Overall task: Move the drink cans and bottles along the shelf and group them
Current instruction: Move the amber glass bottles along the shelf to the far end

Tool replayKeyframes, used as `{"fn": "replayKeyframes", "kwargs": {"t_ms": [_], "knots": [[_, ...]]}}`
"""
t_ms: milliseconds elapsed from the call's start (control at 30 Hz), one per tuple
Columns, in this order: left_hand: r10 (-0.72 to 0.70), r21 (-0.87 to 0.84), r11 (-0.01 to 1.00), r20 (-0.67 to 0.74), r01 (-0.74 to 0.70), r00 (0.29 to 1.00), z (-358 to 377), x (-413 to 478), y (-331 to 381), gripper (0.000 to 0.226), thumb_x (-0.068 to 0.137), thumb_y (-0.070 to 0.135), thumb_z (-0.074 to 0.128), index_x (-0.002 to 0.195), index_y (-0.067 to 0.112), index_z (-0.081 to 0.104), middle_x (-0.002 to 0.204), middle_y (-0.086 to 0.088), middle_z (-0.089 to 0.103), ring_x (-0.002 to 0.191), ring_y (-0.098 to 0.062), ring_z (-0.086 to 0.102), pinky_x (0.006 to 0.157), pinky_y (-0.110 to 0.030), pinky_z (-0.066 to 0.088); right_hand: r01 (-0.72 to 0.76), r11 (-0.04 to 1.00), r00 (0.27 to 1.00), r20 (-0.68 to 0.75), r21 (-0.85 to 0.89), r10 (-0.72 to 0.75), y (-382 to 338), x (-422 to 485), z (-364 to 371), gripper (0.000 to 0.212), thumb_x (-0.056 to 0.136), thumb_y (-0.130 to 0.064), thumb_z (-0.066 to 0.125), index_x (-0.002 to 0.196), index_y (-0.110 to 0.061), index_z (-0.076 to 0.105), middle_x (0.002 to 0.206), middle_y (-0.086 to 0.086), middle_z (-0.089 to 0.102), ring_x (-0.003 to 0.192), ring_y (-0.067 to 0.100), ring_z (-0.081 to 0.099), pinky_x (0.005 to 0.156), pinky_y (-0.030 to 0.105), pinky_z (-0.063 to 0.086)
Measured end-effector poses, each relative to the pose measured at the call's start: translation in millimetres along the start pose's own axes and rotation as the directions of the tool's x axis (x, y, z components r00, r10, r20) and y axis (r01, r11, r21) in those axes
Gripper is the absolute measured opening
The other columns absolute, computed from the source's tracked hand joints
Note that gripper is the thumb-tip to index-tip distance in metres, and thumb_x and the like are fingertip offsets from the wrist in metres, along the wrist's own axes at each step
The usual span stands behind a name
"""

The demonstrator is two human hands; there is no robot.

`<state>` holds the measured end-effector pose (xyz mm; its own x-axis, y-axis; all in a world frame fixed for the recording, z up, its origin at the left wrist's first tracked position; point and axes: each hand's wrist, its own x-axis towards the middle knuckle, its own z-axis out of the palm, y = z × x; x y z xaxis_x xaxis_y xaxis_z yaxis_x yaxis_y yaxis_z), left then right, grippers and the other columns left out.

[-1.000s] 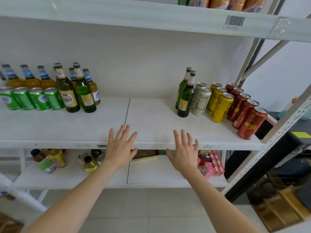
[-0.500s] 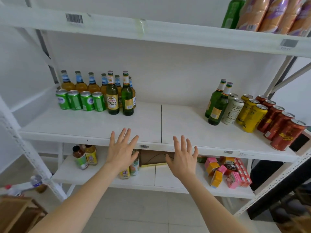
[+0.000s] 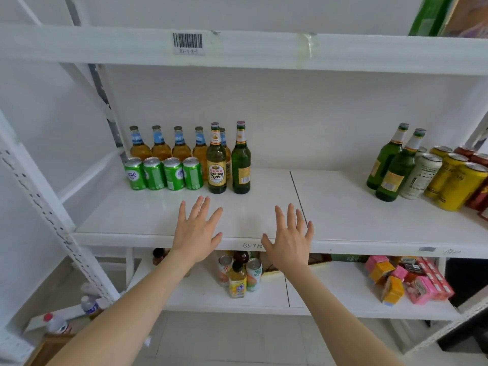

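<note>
On the white shelf [image 3: 356, 223], a left group holds several green cans [image 3: 163, 173] in front of amber bottles with blue labels [image 3: 159, 143], plus two dark green beer bottles [image 3: 229, 159] at its right end. A right group has two green bottles [image 3: 393, 162], a white can [image 3: 421, 175], yellow cans [image 3: 454, 180] and red cans [image 3: 479, 191] cut off by the frame edge. My left hand [image 3: 196, 229] and my right hand [image 3: 289, 237] hover open, fingers spread, over the shelf's front edge between the groups, touching no drink.
A lower shelf [image 3: 330, 299] carries small bottles and cans [image 3: 240, 273] and pink and orange cartons [image 3: 406, 278]. An upper shelf [image 3: 264, 48] bears a barcode label. White uprights stand at the left; bottles lie on the floor at the lower left.
The view has swung left, so the left drink group now sits nearer the middle and the right group at the edge. Both hands stay open and hold the same pose.
</note>
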<state>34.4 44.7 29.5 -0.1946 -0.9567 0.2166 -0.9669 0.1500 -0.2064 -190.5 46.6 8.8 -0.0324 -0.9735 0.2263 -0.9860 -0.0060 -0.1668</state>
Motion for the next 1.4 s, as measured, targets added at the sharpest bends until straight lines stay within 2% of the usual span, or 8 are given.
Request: {"fn": "replayKeyframes", "kwargs": {"t_ms": [233,467,667,833,933,1033,1167,1400], "knots": [[-0.035,-0.023,0.999,-0.080,0.033,0.996,18.2,66.3,-47.7,0.066,0.096,0.055,0.042,0.153,0.028,0.025,0.163,-0.013,0.015,0.151,-0.029,0.007,0.119,-0.059,0.008,-0.007,1.000,1.000,-0.024,0.028,0.008,-30.8,72.2,20.5,0.077,0.094,-0.059,0.037,0.155,-0.025,0.005,0.164,0.007,-0.005,0.150,0.030,-0.003,0.118,0.054,0.003],[-0.083,-0.045,0.996,-0.138,0.077,0.987,32.0,129.6,-92.4,0.075,0.088,0.055,0.056,0.151,0.022,0.031,0.157,-0.015,0.031,0.147,-0.033,0.023,0.115,-0.059,0.025,-0.011,0.998,1.000,0.000,0.067,0.011,-62.5,134.0,41.7,0.081,0.093,-0.058,0.039,0.155,-0.021,0.003,0.164,0.005,-0.003,0.151,0.027,-0.003,0.119,0.053,0.003],[-0.093,-0.297,0.954,-0.140,0.048,0.986,51.3,186.5,-114.7,0.081,0.089,0.059,0.054,0.152,0.016,0.027,0.156,-0.015,0.032,0.145,-0.032,0.026,0.116,-0.051,0.027,-0.085,0.982,0.996,0.002,0.167,0.086,-78.0,179.5,61.3,0.085,0.091,-0.059,0.045,0.154,-0.019,0.006,0.164,0.003,0.006,0.150,0.026,0.008,0.119,0.051,0.009],[-0.081,-0.620,0.784,-0.118,-0.010,0.990,57.1,235.6,-121.6,0.081,0.089,0.054,0.059,0.151,0.016,0.025,0.155,-0.007,0.034,0.140,-0.027,0.034,0.112,-0.046,0.036,-0.129,0.890,0.989,-0.001,0.437,0.145,-84.3,219.3,83.0,0.086,0.084,-0.052,0.063,0.151,-0.021,0.018,0.155,0.000,0.031,0.141,0.024,0.029,0.113,0.048,0.030],[-0.066,-0.784,0.621,-0.073,-0.016,0.995,58.4,256.1,-118.9,0.072,0.091,0.049,0.058,0.149,0.020,0.028,0.153,-0.003,0.038,0.139,-0.022,0.039,0.110,-0.045,0.039,-0.154,0.753,0.984,0.027,0.640,0.178,-87.0,239.2,93.4,0.081,0.081,-0.043,0.071,0.146,-0.020,0.028,0.143,0.000,0.045,0.131,0.024,0.042,0.105,0.046,0.041],[-0.001,-0.877,0.479,-0.022,-0.018,1.000,57.4,269.3,-115.0,0.060,0.094,0.041,0.058,0.145,0.019,0.036,0.145,0.000,0.049,0.131,-0.017,0.047,0.101,-0.030,0.042,-0.169,0.580,0.977,0.056,0.797,0.207,-90.2,252.7,97.0,0.076,0.078,-0.032,0.079,0.140,-0.017,0.037,0.130,-0.002,0.054,0.114,0.014,0.050,0.095,0.032,0.047],[0.057,-0.944,0.327,0.064,0.042,0.996,54.9,286.1,-112.5,0.051,0.091,0.039,0.063,0.135,0.022,0.045,0.132,0.002,0.058,0.117,-0.014,0.056,0.093,-0.029,0.048,-0.212,0.522,0.970,0.115,0.826,0.213,-89.8,268.3,98.6,0.072,0.073,-0.033,0.084,0.131,-0.019,0.045,0.116,-0.008,0.056,0.102,0.010,0.050,0.085,0.024,0.047],[0.071,-0.983,0.154,0.108,0.095,0.992,53.9,297.0,-104.4,0.040,0.093,0.033,0.061,0.130,0.030,0.044,0.110,0.018,0.057,0.097,0.004,0.054,0.075,-0.013,0.043,-0.193,0.452,0.976,0.122,0.871,0.182,-83.7,274.3,98.2,0.065,0.066,-0.033,0.088,0.115,-0.036,0.046,0.109,-0.016,0.058,0.104,0.010,0.056,0.082,0.023,0.052]]}}
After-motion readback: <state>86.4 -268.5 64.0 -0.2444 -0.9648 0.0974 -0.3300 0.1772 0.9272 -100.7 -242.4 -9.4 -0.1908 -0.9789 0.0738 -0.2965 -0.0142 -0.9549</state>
